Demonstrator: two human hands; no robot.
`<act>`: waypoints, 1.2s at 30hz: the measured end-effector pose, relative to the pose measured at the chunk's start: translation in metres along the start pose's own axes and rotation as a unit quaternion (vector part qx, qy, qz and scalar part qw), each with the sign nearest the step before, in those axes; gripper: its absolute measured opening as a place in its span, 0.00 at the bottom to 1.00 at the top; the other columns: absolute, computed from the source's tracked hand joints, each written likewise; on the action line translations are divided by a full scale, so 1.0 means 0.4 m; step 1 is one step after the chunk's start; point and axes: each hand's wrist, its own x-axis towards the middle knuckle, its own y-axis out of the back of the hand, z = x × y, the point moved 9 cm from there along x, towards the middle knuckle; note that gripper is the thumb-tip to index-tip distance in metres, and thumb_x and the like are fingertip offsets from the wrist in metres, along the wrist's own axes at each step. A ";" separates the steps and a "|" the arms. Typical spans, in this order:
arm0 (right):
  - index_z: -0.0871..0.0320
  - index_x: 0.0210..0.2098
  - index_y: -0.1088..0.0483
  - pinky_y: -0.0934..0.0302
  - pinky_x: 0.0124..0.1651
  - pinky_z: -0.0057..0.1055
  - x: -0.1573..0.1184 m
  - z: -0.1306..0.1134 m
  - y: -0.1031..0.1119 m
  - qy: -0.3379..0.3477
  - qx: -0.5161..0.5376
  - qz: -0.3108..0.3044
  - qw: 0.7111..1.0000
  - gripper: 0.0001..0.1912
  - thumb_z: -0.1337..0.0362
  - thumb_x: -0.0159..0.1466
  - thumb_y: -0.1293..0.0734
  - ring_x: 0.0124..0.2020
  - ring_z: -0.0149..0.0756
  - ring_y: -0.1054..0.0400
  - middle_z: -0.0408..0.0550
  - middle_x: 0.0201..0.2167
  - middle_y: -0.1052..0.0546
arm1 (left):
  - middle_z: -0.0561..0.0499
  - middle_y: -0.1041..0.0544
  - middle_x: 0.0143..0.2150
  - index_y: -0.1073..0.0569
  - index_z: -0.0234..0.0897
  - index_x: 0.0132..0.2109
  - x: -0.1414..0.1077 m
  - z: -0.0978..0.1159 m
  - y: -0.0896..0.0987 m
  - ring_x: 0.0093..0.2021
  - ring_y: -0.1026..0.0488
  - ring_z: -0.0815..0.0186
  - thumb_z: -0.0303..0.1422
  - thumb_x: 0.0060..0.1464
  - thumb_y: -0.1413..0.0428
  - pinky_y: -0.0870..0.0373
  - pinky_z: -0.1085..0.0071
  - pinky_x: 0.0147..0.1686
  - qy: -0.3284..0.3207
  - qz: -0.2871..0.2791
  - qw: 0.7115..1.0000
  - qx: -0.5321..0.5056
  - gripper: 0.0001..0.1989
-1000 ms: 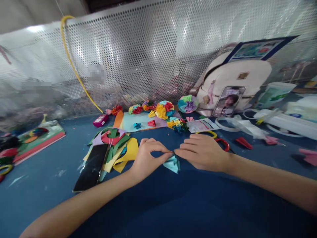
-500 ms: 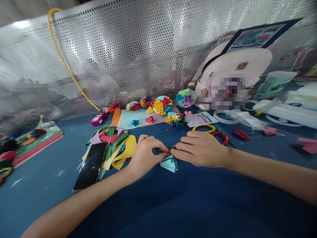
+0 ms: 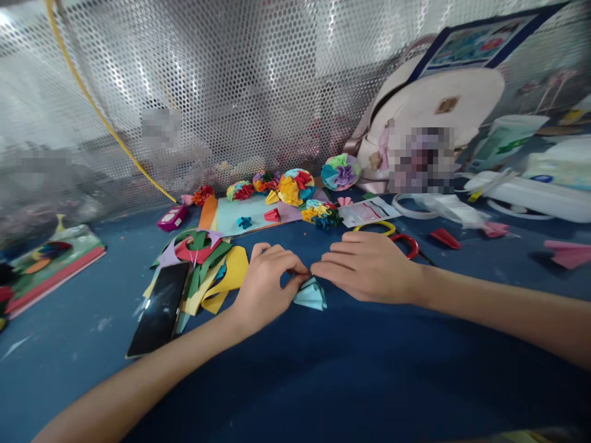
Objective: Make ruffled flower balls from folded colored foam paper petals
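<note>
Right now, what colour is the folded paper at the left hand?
The folded paper is pale blue, seen best in the head view.

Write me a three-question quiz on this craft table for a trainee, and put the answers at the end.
1. What colour is the folded paper at the fingers of the left hand? a) orange b) light blue c) black
2. True or false: the black phone lies to the left of the left hand.
3. Fill in: the red loop lies nearer to the ____ hand.
Key: 1. b; 2. true; 3. right
</note>
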 end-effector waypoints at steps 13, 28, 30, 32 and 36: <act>0.57 0.37 0.25 0.47 0.34 0.34 0.001 0.020 0.011 -0.022 0.073 -0.006 0.997 0.14 0.64 0.77 0.40 0.30 0.31 0.31 0.41 0.31 0.20 | 0.57 0.18 0.29 0.22 0.40 0.28 0.000 -0.054 -0.021 0.36 0.26 0.64 0.22 0.50 0.34 0.33 0.62 0.47 0.083 -0.040 0.992 -0.090 0.09; 0.58 0.39 0.29 0.44 0.33 0.28 -0.005 0.043 -0.038 -0.161 0.276 -0.080 0.944 0.10 0.64 0.75 0.39 0.32 0.31 0.31 0.44 0.33 0.25 | 0.60 0.21 0.29 0.27 0.39 0.35 -0.028 0.067 0.044 0.32 0.28 0.69 0.23 0.58 0.34 0.42 0.63 0.47 -0.107 0.086 0.989 0.049 0.10; 0.58 0.38 0.30 0.44 0.33 0.27 -0.004 0.042 -0.034 -0.172 0.286 -0.073 0.940 0.08 0.66 0.74 0.39 0.32 0.31 0.32 0.44 0.33 0.26 | 0.59 0.22 0.29 0.29 0.39 0.38 -0.039 0.083 0.048 0.32 0.29 0.68 0.23 0.59 0.35 0.42 0.63 0.47 -0.129 0.106 0.983 0.079 0.10; 0.58 0.37 0.30 0.45 0.33 0.28 -0.002 0.036 -0.023 -0.163 0.265 -0.056 0.949 0.09 0.66 0.74 0.39 0.31 0.31 0.33 0.43 0.32 0.27 | 0.59 0.23 0.30 0.31 0.39 0.39 -0.044 0.092 0.047 0.32 0.29 0.68 0.23 0.61 0.37 0.43 0.63 0.47 -0.141 0.116 0.979 0.086 0.10; 0.58 0.34 0.30 0.46 0.33 0.31 0.004 0.014 0.005 -0.108 0.165 -0.013 0.980 0.13 0.67 0.75 0.41 0.30 0.33 0.36 0.44 0.29 0.27 | 0.60 0.21 0.32 0.29 0.40 0.38 -0.027 0.044 0.025 0.36 0.26 0.67 0.23 0.56 0.33 0.41 0.64 0.47 -0.039 0.078 0.996 0.000 0.12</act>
